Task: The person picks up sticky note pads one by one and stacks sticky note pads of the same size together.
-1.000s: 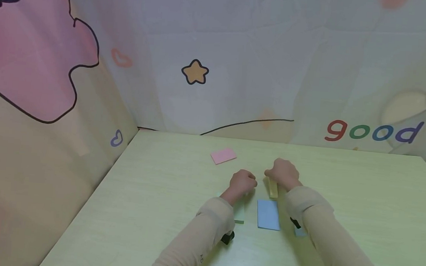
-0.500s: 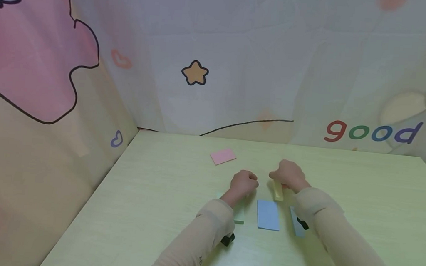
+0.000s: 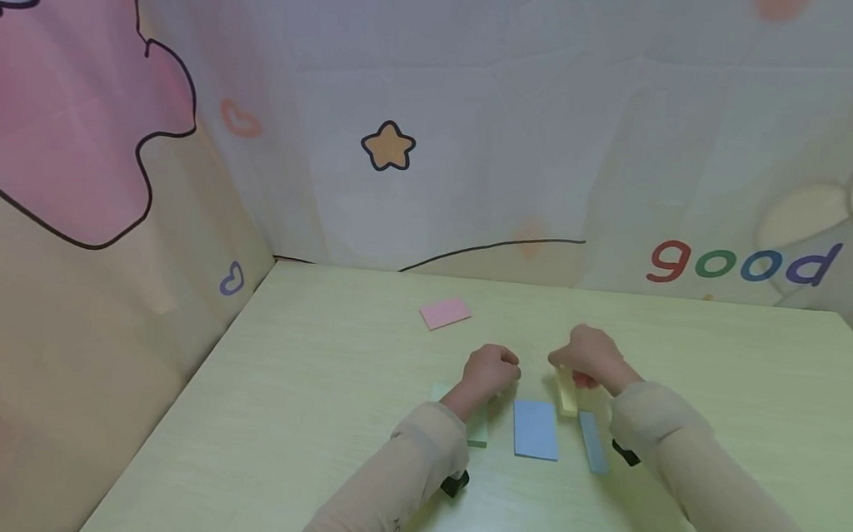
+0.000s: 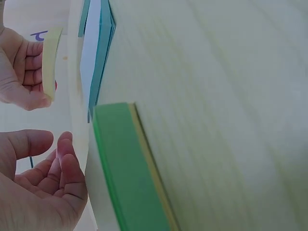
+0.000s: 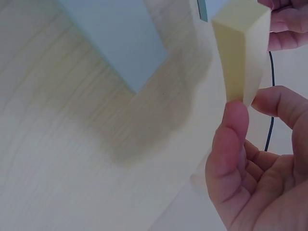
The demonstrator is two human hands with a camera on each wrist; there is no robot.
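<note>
My right hand [image 3: 594, 358] pinches a slim yellow sticky-note pad [image 3: 565, 395] between thumb and fingers. In the right wrist view the yellow pad [image 5: 243, 45] stands up from the fingertips, its thick edge showing. My left hand [image 3: 489, 373] is beside it with nothing in its grasp. Thumb and loosely bent fingers of the left hand [image 4: 45, 183] are apart in the left wrist view. Under the left wrist lies a green pad [image 3: 479, 434], partly hidden by the arm. A blue square pad [image 3: 535, 431] lies between the forearms, and a narrow light-blue pad [image 3: 593, 444] is right of it.
A pink pad [image 3: 445, 313] lies farther back on the pale wooden table [image 3: 311, 391]. A printed cloth [image 3: 480, 162] hangs behind the table and along its left side. Dark wrist cameras sit under both sleeves.
The right hand has moved right and slightly nearer with the yellow pad, uncovering the narrow light-blue pad. My left hand has stayed almost still.
</note>
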